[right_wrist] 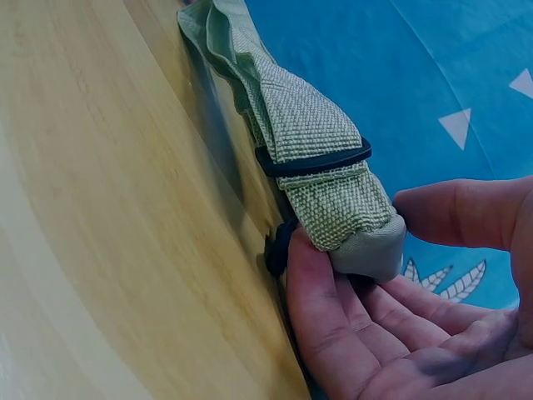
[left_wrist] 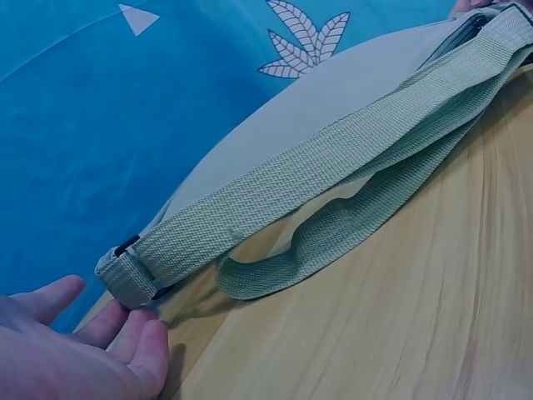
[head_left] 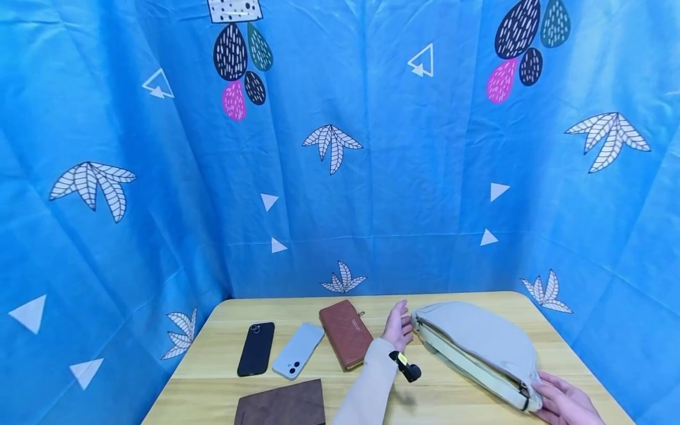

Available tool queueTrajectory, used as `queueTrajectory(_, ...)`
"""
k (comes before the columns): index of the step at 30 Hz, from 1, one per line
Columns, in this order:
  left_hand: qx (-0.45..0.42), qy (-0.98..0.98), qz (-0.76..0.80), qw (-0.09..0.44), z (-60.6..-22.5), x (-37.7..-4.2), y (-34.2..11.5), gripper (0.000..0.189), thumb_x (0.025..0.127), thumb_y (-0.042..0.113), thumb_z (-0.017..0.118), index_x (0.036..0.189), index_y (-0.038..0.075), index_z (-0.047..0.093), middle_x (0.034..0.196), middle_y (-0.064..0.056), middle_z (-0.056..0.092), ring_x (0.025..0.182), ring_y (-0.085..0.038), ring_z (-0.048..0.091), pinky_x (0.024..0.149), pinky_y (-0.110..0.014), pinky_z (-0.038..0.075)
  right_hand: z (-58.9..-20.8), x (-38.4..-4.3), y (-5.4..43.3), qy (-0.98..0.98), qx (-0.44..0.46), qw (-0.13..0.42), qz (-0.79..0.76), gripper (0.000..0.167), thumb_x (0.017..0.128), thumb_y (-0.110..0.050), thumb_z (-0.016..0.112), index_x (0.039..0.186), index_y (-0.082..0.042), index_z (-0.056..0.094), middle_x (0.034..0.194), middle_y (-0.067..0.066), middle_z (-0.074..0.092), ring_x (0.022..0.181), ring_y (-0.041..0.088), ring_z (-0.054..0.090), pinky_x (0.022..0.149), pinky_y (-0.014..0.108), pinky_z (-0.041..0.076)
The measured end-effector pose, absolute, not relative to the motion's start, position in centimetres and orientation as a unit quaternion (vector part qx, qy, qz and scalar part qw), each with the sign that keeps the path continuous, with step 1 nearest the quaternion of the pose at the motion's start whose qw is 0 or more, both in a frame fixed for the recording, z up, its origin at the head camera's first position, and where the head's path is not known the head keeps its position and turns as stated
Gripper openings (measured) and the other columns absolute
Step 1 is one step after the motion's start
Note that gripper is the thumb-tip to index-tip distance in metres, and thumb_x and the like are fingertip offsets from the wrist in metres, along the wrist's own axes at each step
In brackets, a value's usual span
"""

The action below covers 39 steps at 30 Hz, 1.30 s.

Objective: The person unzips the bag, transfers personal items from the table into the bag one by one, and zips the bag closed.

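A pale grey-green waist bag point(head_left: 473, 336) lies at the right of the table, its webbing strap point(left_wrist: 291, 183) running along the near side. At its right end, my right hand point(head_left: 565, 398) pinches the corner between thumb and fingers, just beyond a black strap buckle point(right_wrist: 315, 162). My left hand point(head_left: 397, 326) is by the bag's left end, fingers loosely extended. In the left wrist view its fingertips point(left_wrist: 150, 346) are right at the folded strap end, and a loop of strap hangs below the bag.
Left of the bag lie a reddish-brown wallet point(head_left: 346, 335), a light blue phone point(head_left: 298, 349) and a black phone point(head_left: 256, 348). A dark brown leather item point(head_left: 281, 404) is at the front edge of view. Blue patterned cloth point(head_left: 340, 206) surrounds the wooden table point(head_left: 446, 392).
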State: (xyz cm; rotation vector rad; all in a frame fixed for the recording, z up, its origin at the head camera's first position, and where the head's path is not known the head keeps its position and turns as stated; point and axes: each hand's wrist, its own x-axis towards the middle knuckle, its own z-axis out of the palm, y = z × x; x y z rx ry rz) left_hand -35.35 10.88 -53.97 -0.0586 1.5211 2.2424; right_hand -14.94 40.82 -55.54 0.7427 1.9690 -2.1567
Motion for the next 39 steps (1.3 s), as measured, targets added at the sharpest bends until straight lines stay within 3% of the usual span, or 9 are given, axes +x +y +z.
queueTrajectory(12, -0.029, 0.569, 0.798, 0.198, -53.0, -35.3, 7.9, 0.08, 0.1, 0.051, 0.052, 0.155, -0.004, 0.037, 0.158, -0.034, 0.036, 0.144, -0.049, 0.04, 0.115, -0.05, 0.042, -55.4, -16.3, 39.8, 0.67, 0.189, 0.102, -0.71, 0.085, 0.106, -0.025, 0.057, 0.157, 0.016, 0.002, 0.104, -0.001, 0.07, 0.095, 0.015, 0.072, 0.091, 0.045, 0.063)
queueTrajectory(21, -0.048, 0.567, 0.798, 0.2, -53.0, -35.0, 5.9, 0.077, 0.099, 0.047, 0.052, 0.153, -0.007, 0.039, 0.157, -0.036, 0.033, 0.142, -0.048, 0.039, 0.108, -0.042, 0.045, -55.5, -16.9, 38.8, 0.667, 0.173, 0.103, -0.717, 0.084, 0.106, -0.03, 0.058, 0.158, 0.013, 0.008, 0.108, -0.002, 0.07, 0.1, 0.015, 0.072, 0.09, 0.043, 0.063)
queueTrajectory(24, -0.054, 0.568, 0.796, 0.204, -53.0, -34.9, 5.5, 0.075, 0.1, 0.044, 0.052, 0.153, -0.007, 0.039, 0.158, -0.036, 0.032, 0.146, -0.05, 0.036, 0.118, -0.048, 0.041, -55.6, -17.0, 38.4, 0.665, 0.174, 0.105, -0.719, 0.083, 0.106, -0.028, 0.059, 0.158, 0.013, 0.009, 0.107, -0.002, 0.07, 0.099, 0.015, 0.072, 0.089, 0.043, 0.064)
queueTrajectory(28, -0.058, 0.566, 0.795, 0.21, -52.7, -34.7, 5.5, 0.072, 0.101, 0.039, 0.051, 0.154, -0.008, 0.037, 0.159, -0.038, 0.027, 0.15, -0.052, 0.027, 0.129, -0.056, 0.026, -55.7, -17.0, 38.1, 0.659, 0.181, 0.102, -0.723, 0.082, 0.105, -0.026, 0.06, 0.158, 0.013, 0.01, 0.107, -0.001, 0.07, 0.098, 0.015, 0.072, 0.089, 0.044, 0.064)
queueTrajectory(32, -0.053, 0.561, 0.798, 0.212, -52.4, -34.4, 5.4, 0.073, 0.102, 0.036, 0.052, 0.157, -0.008, 0.031, 0.161, -0.038, 0.021, 0.152, -0.049, 0.023, 0.132, -0.053, 0.019, -55.9, -16.9, 38.1, 0.648, 0.187, 0.101, -0.732, 0.078, 0.105, -0.025, 0.061, 0.157, 0.012, 0.016, 0.104, -0.002, 0.071, 0.097, 0.016, 0.073, 0.09, 0.044, 0.064)
queueTrajectory(33, -0.052, 0.565, 0.797, 0.208, -52.4, -34.3, 5.5, 0.073, 0.101, 0.036, 0.052, 0.156, -0.008, 0.032, 0.151, -0.038, 0.033, 0.143, -0.047, 0.034, 0.13, -0.051, 0.021, -55.9, -16.9, 38.1, 0.646, 0.185, 0.103, -0.734, 0.077, 0.105, -0.024, 0.061, 0.157, 0.011, 0.017, 0.104, -0.002, 0.071, 0.097, 0.016, 0.073, 0.09, 0.044, 0.064)
queueTrajectory(36, -0.037, 0.577, 0.793, 0.193, -52.0, -34.0, 5.6, 0.07, 0.101, 0.034, 0.052, 0.155, -0.008, 0.035, 0.149, -0.033, 0.038, 0.139, -0.041, 0.037, 0.129, -0.05, 0.021, -56.0, -17.0, 38.2, 0.642, 0.184, 0.106, -0.737, 0.076, 0.105, -0.023, 0.061, 0.157, 0.011, 0.017, 0.103, -0.003, 0.071, 0.097, 0.015, 0.073, 0.09, 0.044, 0.064)
queueTrajectory(39, -0.013, 0.589, 0.79, 0.17, -51.4, -33.7, 5.9, 0.066, 0.102, 0.031, 0.052, 0.152, -0.009, 0.038, 0.15, -0.032, 0.039, 0.143, -0.045, 0.035, 0.132, -0.053, 0.018, -55.8, -17.0, 38.2, 0.646, 0.181, 0.106, -0.734, 0.081, 0.105, -0.023, 0.06, 0.158, 0.011, 0.01, 0.104, -0.003, 0.07, 0.098, 0.015, 0.072, 0.09, 0.044, 0.064)
